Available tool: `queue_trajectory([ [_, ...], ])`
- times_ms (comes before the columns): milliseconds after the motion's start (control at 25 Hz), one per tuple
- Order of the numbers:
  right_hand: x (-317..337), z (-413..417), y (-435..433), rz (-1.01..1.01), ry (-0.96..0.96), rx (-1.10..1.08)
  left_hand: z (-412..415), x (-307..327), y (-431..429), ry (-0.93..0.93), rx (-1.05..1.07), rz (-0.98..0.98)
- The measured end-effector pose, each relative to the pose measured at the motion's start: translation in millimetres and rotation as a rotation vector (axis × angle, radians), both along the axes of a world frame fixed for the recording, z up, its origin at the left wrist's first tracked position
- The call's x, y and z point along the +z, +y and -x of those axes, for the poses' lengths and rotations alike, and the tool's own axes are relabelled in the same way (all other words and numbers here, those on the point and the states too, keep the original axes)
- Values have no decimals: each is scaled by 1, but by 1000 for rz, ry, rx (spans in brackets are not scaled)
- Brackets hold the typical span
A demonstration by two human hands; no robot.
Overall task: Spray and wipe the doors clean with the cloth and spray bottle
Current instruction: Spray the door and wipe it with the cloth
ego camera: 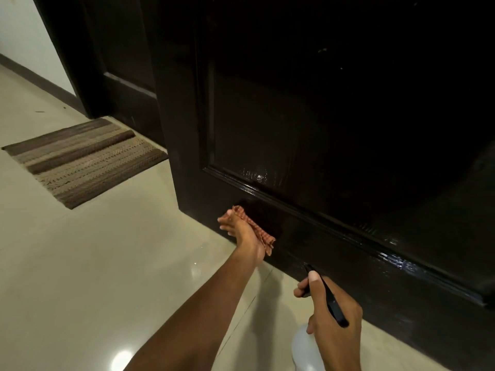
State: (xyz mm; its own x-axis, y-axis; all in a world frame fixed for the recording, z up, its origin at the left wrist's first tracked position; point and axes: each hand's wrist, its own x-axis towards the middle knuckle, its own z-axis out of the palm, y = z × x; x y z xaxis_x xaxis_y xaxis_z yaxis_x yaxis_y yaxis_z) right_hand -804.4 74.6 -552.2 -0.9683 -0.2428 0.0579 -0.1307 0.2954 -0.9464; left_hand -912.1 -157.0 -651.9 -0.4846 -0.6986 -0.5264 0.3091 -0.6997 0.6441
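**Wiping the bottom rail, sprayer at the ready**

The cloth (257,229), a reddish checked rag, is flat against the lowest part of the dark door (321,116), just above where the door meets the floor (107,263). The left hand (241,232) presses it there with fingers spread over it rather than bunched round it. From where I stand I can't make out whether the thumb has a fold tucked under it.

Low and nearer the body, the right hand (334,314) is wrapped round the neck of the spray bottle (304,346), forefinger laid along its black trigger head (332,303). The nozzle points at the rail just beside the cloth. The pale bottle body hangs below the fist.

Wet streaks (257,175) shine along the moulding above the rail and further right, so I'd judge this panel has had its spray and the wiping is the step in hand.

Next, I'd say, the cloth wants drawing along the rail toward the right, following the shine until it's gone, with firm flat pressure and care at the grooves of the moulding. A fresh squirt would serve any dry stretch.

Beyond this door, a second dark door (120,62) stands in the corner by the pale wall (26,30), with a striped brown mat (83,159) on the tiles before it.
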Motion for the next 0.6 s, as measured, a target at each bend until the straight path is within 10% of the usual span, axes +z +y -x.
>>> queue_trajectory([
  [400, 48, -7, 45, -1, 41, -90, -4, 22, 39, -365, 110, 126],
  [600, 65, -10, 78, 19, 54, -130, -8, 38, 94, -290, 84, 674],
])
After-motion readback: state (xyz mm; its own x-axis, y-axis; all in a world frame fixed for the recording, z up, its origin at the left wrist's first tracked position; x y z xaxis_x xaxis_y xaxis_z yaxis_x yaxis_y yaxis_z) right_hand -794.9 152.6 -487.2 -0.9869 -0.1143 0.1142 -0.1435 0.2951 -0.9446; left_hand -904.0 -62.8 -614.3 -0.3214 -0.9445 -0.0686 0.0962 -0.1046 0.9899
